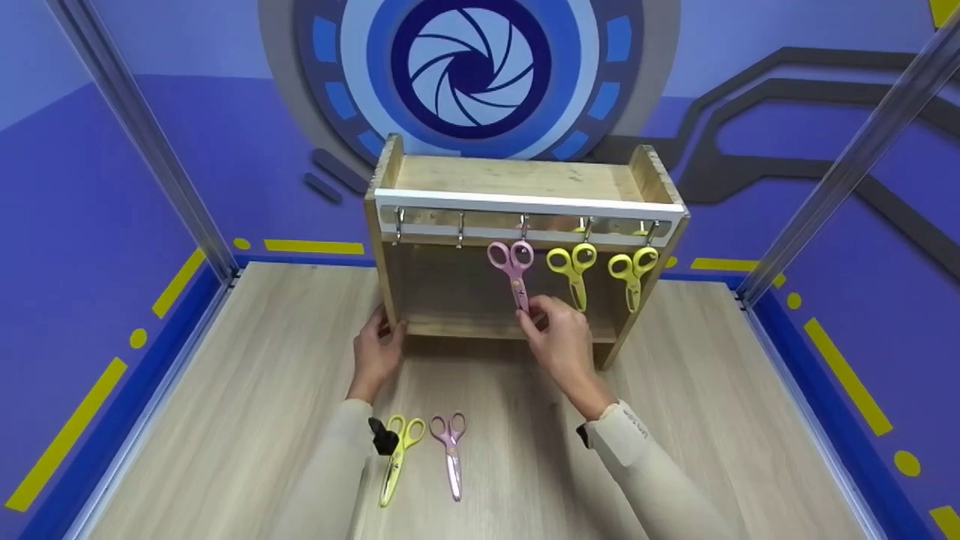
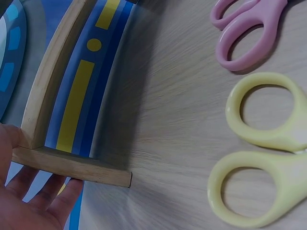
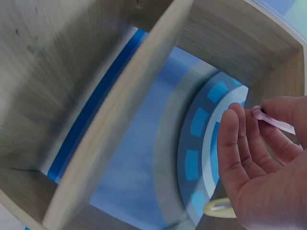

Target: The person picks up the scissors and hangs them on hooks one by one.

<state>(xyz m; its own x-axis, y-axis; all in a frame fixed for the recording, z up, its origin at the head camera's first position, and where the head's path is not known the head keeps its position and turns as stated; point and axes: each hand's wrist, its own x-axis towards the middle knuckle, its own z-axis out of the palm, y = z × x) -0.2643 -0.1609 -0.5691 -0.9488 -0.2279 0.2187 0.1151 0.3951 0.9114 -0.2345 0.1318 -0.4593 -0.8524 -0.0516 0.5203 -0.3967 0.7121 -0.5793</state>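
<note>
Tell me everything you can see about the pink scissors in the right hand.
The pink scissors have two rounded, plastic-looking loop handles, a small orange-yellow spot at the pivot and blades that look closed. They are nearly upright, loops up and tip down, before the open front of the wooden shelf. One loop seems to sit on the middle metal hook, and the right hand pinches the tip.

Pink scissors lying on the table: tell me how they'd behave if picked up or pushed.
The pink scissors should stay stiff when lifted, since their blades look straight and solid. Being slim, they are probably light. Lying flat on the table, they would likely slide rather than roll, and a push on one handle loop might swivel them.
</note>
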